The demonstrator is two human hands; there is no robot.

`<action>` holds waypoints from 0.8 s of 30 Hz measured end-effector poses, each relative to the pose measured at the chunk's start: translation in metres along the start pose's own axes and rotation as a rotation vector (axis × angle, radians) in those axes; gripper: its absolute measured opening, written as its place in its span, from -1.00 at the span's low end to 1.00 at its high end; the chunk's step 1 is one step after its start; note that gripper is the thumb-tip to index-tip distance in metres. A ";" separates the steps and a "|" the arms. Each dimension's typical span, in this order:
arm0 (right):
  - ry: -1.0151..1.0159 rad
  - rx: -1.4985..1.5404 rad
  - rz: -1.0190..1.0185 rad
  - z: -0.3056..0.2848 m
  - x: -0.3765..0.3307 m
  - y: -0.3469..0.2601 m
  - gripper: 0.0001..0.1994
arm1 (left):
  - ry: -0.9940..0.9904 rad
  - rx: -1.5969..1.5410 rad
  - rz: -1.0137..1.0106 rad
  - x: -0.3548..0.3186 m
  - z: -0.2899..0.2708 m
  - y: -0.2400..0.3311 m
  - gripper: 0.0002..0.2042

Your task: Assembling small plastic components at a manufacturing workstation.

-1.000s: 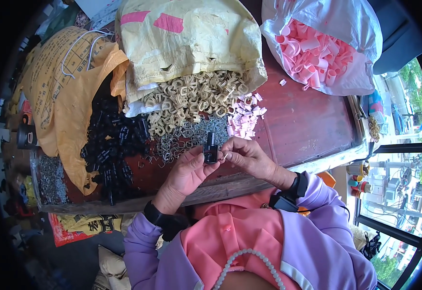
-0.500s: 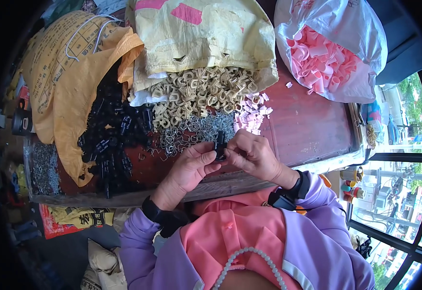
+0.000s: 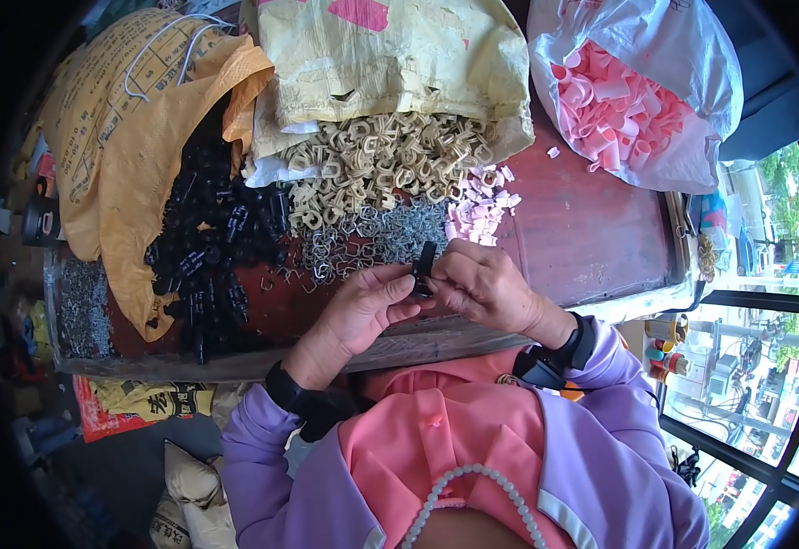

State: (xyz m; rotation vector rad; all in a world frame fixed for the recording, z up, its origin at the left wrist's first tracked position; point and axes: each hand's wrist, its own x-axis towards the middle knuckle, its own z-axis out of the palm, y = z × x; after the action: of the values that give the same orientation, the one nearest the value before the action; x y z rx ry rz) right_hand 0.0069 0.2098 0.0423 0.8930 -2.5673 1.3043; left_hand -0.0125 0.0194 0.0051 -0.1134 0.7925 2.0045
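Observation:
Between my fingertips, over the table's near edge, is a small black plastic piece [image 3: 426,263] standing roughly upright. My left hand [image 3: 363,306] is closed, its thumb and fingers pinching the piece from the left. Thumb and forefinger of my right hand [image 3: 486,288] are pressed together against its lower right side; whether a smaller part sits in them is hidden. Just beyond lie bent metal clips [image 3: 363,245], a heap of beige U-shaped plastic parts [image 3: 386,165] and some small pale pink pieces [image 3: 480,209]. To the left is a pile of similar black pieces [image 3: 207,261].
An orange woven sack [image 3: 111,119] opens over the black pile. Behind the beige parts lies a pale yellow sack [image 3: 390,73]. A white bag [image 3: 692,69] of curled pink pieces [image 3: 614,114] rests at the far right. The dark red table [image 3: 582,242] ends near my waist; windows [image 3: 751,348] are right.
The black piece has shifted slightly right and tilted a little in my fingers. Both hands stay closed around it, and the view has moved slightly.

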 end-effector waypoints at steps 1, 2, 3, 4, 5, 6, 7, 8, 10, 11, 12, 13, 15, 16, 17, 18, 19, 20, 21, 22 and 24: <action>0.004 0.000 0.001 0.000 -0.002 0.000 -0.91 | 0.001 0.006 -0.005 0.000 0.001 -0.001 -0.77; -0.004 -0.011 -0.005 0.000 -0.003 0.000 -0.91 | 0.001 0.008 -0.007 0.000 0.002 -0.002 -0.77; -0.011 -0.022 -0.011 0.000 -0.004 0.000 -0.91 | 0.002 0.024 -0.007 0.001 0.003 -0.002 -0.77; -0.019 -0.034 -0.016 0.000 -0.005 0.000 -0.91 | 0.003 0.039 -0.007 0.001 0.004 -0.003 -0.77; -0.017 -0.033 -0.014 0.000 -0.006 -0.001 -0.91 | 0.004 0.053 -0.007 0.002 0.005 -0.004 -0.78; -0.018 -0.033 -0.005 0.000 -0.006 -0.001 -0.90 | 0.004 0.054 -0.009 0.002 0.005 -0.004 -0.78; -0.021 -0.033 0.005 0.000 -0.006 -0.001 -0.90 | 0.016 0.063 -0.004 0.002 0.005 -0.004 -0.78; -0.023 -0.033 0.016 0.000 -0.005 0.000 -0.90 | 0.028 0.072 -0.001 0.003 0.004 -0.004 -0.79; -0.049 0.059 0.140 0.003 -0.006 0.003 -0.89 | 0.040 0.079 0.002 0.004 0.000 -0.003 -0.79; -0.077 0.152 0.260 0.005 -0.006 0.005 -0.88 | 0.044 0.112 -0.014 0.003 -0.004 -0.002 -0.79; -0.106 0.245 0.380 0.008 -0.004 0.007 -0.87 | 0.049 0.144 -0.029 0.003 -0.009 -0.001 -0.79; -0.109 0.248 0.378 0.010 -0.004 0.011 -0.87 | 0.056 0.176 -0.046 0.001 -0.012 0.000 -0.78; -0.240 0.375 0.419 0.009 -0.005 0.022 -0.85 | 0.064 0.178 -0.053 0.000 -0.010 0.003 -0.78; -0.303 0.432 0.439 0.008 -0.004 0.028 -0.84 | 0.066 0.183 -0.061 0.000 -0.007 0.005 -0.78; -0.299 0.423 0.435 0.006 0.000 0.034 -0.84 | 0.067 0.190 -0.069 -0.001 -0.005 0.007 -0.77; -0.199 0.204 0.350 0.003 0.004 0.042 -0.84 | 0.058 0.203 -0.064 -0.001 -0.005 0.007 -0.77; -0.093 -0.017 0.265 -0.002 0.008 0.050 -0.84 | 0.092 0.171 -0.046 -0.001 -0.008 0.005 -0.77; 0.027 -0.254 0.194 -0.008 0.007 0.060 -0.84 | 0.105 0.147 -0.041 0.004 -0.012 0.004 -0.77; -0.036 -0.436 0.216 -0.009 0.010 0.074 -0.84 | 0.098 0.136 -0.039 0.011 -0.013 0.007 -0.77; -0.099 -0.619 0.252 -0.005 0.015 0.090 -0.82 | 0.125 0.126 -0.024 0.010 -0.014 0.009 -0.78; -0.086 -0.711 0.198 0.011 0.015 0.118 -0.79 | 0.170 0.122 0.007 0.008 -0.023 0.007 -0.78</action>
State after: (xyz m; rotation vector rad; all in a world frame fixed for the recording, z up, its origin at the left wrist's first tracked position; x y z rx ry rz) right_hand -0.0698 0.2476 -0.0412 0.5654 -2.9031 0.3007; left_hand -0.0274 0.0102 -0.0126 -0.2124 1.0227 1.9657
